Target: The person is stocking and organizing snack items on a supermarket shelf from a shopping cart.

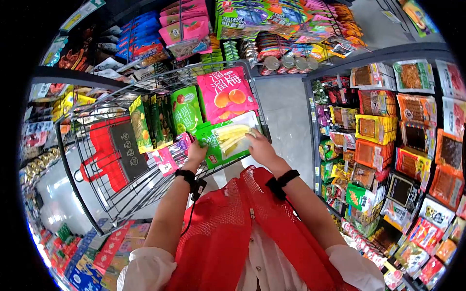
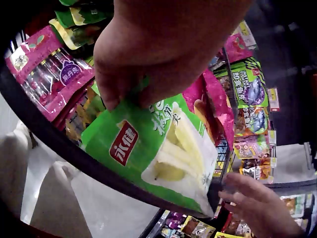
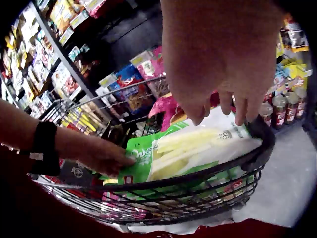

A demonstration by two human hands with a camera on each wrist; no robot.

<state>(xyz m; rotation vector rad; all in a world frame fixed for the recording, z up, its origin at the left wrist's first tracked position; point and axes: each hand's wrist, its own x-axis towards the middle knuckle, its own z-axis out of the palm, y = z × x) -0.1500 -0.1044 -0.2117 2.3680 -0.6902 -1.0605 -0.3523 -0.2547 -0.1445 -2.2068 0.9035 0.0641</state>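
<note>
A green and white snack bag [image 1: 228, 138], printed with pale yellow strips, lies at the near right end of a black wire shopping cart [image 1: 128, 194]. My left hand [image 1: 197, 152] pinches its left end, fingers curled over the edge in the left wrist view. At the other end is my right hand [image 1: 262, 148], its fingers fairly straight over the white part in the right wrist view. Beyond the bag sit a pink bag [image 1: 227, 94] with orange fruit and a green bag [image 1: 186, 111]. A pink packet [image 2: 49, 74] of wrapped sticks lies beside my left hand.
Dark green packets [image 1: 160, 121] stand farther left in the cart, near its red folding seat [image 1: 104, 153]. Hanging snack packets fill the right rack [image 1: 374, 128] and the far shelf [image 1: 262, 19]. Grey floor [image 1: 284, 104] runs between cart and rack.
</note>
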